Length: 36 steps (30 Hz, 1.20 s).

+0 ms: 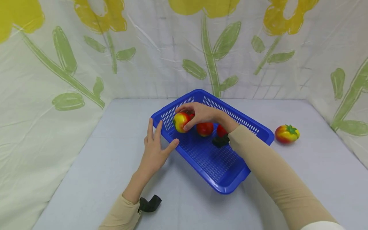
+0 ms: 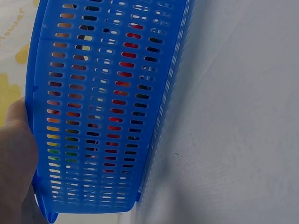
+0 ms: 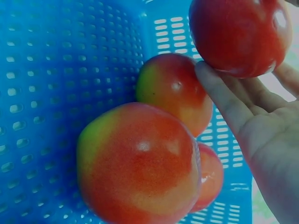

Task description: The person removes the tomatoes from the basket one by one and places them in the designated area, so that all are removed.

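Observation:
My right hand [image 1: 202, 114] grips a red-and-yellow tomato [image 1: 181, 122] over the far left part of a blue plastic basket [image 1: 198, 166]. From the right wrist view, the same tomato [image 3: 240, 35] shows its red side against the fingers. Below it in the basket lie several red fruits with smooth skins, among them a large red-and-green one [image 3: 140, 163] and a smaller one [image 3: 175, 91] beside it. My left hand [image 1: 155, 153] is at the basket's left rim, fingers spread and straight; in the left wrist view, the hand [image 2: 18, 154] overlaps the rim.
A red-and-yellow tomato [image 1: 287, 134] with a green leafy top lies on the table [image 1: 100, 159] right of the basket. Black wrist mounts [image 1: 150, 203] sit at both wrists. A white cloth [image 1: 161, 48] with painted yellow flowers hangs behind the table.

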Tool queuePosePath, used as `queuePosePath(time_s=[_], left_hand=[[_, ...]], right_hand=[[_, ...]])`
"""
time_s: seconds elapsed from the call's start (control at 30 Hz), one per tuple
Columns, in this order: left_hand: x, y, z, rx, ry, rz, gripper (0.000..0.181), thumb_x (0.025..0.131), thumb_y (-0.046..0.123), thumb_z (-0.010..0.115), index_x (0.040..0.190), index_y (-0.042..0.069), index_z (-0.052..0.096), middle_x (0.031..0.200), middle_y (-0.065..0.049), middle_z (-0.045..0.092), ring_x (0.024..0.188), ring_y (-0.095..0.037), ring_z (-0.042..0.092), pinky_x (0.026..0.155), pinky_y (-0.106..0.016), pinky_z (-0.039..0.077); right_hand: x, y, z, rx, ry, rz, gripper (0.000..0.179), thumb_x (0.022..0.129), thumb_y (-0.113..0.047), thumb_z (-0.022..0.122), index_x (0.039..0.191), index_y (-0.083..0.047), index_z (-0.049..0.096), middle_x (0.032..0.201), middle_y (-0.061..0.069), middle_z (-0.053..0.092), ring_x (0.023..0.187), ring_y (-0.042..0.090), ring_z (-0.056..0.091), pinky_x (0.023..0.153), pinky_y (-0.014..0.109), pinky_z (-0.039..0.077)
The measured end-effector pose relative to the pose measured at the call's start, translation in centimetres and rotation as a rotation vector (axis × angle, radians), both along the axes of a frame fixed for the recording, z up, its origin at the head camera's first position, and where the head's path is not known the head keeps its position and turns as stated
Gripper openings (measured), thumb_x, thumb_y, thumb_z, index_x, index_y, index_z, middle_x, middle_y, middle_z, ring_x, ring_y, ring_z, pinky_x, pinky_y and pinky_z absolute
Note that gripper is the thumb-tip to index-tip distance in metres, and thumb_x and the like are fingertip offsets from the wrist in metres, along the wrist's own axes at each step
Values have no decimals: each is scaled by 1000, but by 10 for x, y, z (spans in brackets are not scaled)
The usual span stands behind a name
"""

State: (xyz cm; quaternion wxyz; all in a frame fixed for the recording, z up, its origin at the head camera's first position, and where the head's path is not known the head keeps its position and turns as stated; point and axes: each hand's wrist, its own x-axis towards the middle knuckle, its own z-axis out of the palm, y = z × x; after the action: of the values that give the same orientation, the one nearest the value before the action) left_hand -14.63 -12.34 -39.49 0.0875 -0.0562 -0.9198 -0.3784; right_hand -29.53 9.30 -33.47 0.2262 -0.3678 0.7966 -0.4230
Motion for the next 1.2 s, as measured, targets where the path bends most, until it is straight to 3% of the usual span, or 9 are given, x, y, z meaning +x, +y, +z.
queuePosePath(time_s=[0.23,0.63,0.8,1.0,1.2], left_hand=[[0,-1,0,2,5,-3,96,88,67,56,160,23,10,162,3,-18,140,-48,14,94,-70,35],[0,-1,0,5,3,-4,96,88,68,56,160,24,9,162,4,-19,140,-49,14,94,-71,34],[1,0,0,21,5,-2,95,88,68,56,160,25,10,161,5,-19,141,-47,13,96,-70,34],[1,1,-1,22,2,-10,96,88,68,56,160,24,10,161,6,-19,140,-47,15,95,-69,35],[1,0,0,17,6,-2,97,88,67,56,160,22,11,161,4,-19,140,-47,15,94,-69,37]], right_hand=[[1,2,9,14,26,-34,75,74,-25,87,140,-12,54,131,2,56,115,21,53,94,37,48],[9,15,32,14,67,45,69,75,-21,86,136,-7,56,129,2,56,114,20,54,94,36,48],[10,27,44,9,42,81,66,77,-15,85,135,-5,55,127,6,57,113,23,55,95,38,48],[16,42,54,-7,19,36,68,77,-14,85,137,-5,53,129,5,57,116,23,54,95,40,48],[19,53,56,-78,47,-5,65,77,-11,85,135,-7,55,127,6,58,114,24,57,94,41,49]])
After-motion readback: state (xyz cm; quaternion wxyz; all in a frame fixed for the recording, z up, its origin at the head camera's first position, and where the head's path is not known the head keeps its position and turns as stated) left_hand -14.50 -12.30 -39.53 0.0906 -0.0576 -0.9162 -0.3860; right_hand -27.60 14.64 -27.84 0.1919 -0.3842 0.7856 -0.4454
